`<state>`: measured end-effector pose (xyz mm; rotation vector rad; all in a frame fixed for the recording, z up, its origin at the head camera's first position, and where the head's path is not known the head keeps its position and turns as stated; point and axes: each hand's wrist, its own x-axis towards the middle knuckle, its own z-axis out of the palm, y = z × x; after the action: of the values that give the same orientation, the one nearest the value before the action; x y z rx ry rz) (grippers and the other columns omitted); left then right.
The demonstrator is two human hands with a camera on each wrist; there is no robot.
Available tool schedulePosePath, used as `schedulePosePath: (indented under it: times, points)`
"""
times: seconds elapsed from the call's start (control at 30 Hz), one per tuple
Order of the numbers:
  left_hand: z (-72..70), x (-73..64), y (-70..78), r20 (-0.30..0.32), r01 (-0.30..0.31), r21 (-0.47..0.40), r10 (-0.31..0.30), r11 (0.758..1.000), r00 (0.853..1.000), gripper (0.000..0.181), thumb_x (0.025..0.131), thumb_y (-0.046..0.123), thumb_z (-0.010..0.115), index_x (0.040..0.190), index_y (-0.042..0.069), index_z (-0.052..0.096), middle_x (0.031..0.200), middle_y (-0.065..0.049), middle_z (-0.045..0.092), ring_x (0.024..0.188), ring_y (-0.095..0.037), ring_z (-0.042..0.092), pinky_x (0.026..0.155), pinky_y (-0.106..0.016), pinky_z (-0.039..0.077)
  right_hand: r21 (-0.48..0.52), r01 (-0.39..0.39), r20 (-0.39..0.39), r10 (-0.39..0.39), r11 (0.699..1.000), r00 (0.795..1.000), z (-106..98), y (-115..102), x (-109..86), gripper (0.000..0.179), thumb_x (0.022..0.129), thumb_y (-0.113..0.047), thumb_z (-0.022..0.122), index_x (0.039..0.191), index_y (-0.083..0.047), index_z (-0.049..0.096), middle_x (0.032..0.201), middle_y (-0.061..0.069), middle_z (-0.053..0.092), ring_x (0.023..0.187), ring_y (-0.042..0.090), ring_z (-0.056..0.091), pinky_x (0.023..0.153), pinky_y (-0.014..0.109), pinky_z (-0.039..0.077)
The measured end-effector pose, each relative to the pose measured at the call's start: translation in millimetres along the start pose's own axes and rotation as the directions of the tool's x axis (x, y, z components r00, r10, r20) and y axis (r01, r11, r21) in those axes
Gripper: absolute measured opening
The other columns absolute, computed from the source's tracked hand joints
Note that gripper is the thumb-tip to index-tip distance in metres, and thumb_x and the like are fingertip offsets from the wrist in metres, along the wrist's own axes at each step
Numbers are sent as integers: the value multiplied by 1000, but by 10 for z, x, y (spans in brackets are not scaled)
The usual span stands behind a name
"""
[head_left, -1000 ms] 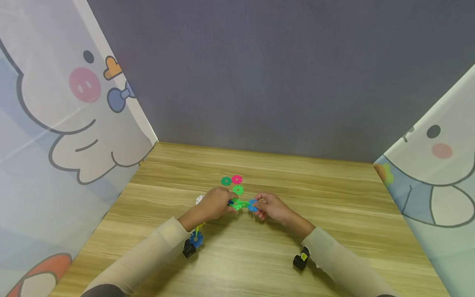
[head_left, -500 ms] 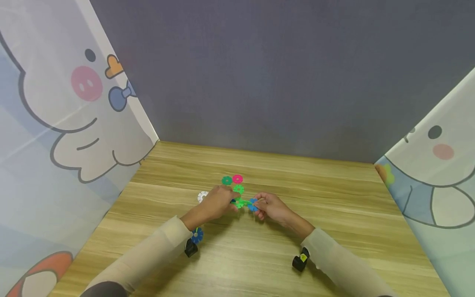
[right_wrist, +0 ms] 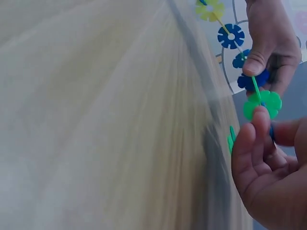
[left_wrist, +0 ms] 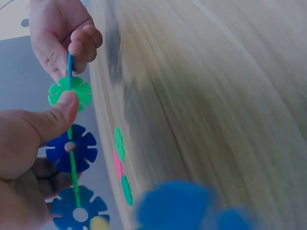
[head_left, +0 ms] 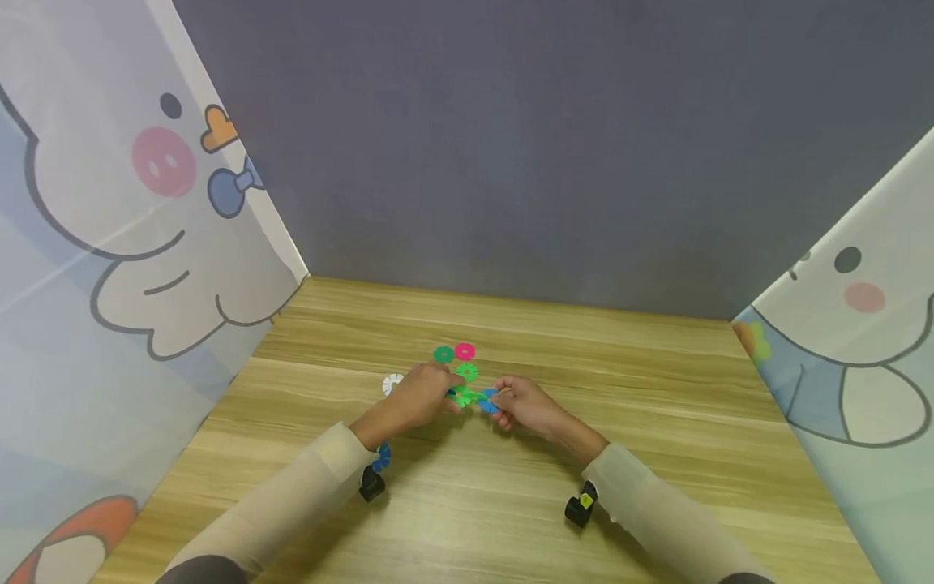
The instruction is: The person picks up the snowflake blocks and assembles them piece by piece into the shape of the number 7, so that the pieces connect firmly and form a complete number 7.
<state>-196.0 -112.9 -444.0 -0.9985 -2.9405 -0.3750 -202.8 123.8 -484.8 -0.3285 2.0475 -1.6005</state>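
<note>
A chain of slotted, flower-shaped plastic discs hangs between my hands above the table. My left hand (head_left: 423, 393) grips it, thumb pressed at a light green disc (left_wrist: 82, 91), with fingers behind a dark blue disc (left_wrist: 87, 153). Between thumb and fingertips, my right hand (head_left: 533, 405) pinches a blue disc (head_left: 489, 402). That disc stands edge-on at the green disc's far side in the left wrist view. Farther along the chain are a blue disc (right_wrist: 224, 40) and a yellow disc (right_wrist: 211, 12). A white disc (head_left: 387, 384) shows beside my left wrist, partly covered.
Loose discs lie on the wooden table (head_left: 620, 357) just beyond my hands: a teal one (head_left: 437, 354), a pink one (head_left: 458, 352) and a light green one (head_left: 473, 375). A grey panel (head_left: 511, 162) stands behind, with cartoon-printed panels (head_left: 66, 324) at both sides.
My right hand has shifted slightly left with the blue disc, which sits closer to the green disc and looks more tilted. The chain's trailing end by my left forearm has moved up a little.
</note>
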Motion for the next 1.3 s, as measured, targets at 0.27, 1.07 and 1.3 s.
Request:
schedulePosePath:
  times: [0.27,1.07,1.3]
  points:
    - [-66,-34,-20,4,-47,13,47,999,999,47,80,33,85,119,10,75,99,-2,77,88,-18,70,84,-36,59,-172,-33,40,41,985,998,-130,-59,57,19,106,-21,55,110,-4,62,81,4,66,68,13,60,61,27,55]
    - [-56,-65,-31,1,-61,99,61,993,998,41,80,38,84,112,14,76,79,6,68,71,-9,57,64,-26,47,-590,160,-61,-241,791,969,-90,-154,576,18,101,-16,60,113,-4,67,94,3,69,79,12,61,73,29,54]
    - [-48,-62,-27,12,-74,101,73,992,997,37,80,40,84,106,14,76,68,7,55,64,-7,44,59,-23,38,-719,177,-28,-283,672,959,-9,-100,704,24,98,-14,63,118,-2,67,82,-1,64,65,8,53,69,26,50]
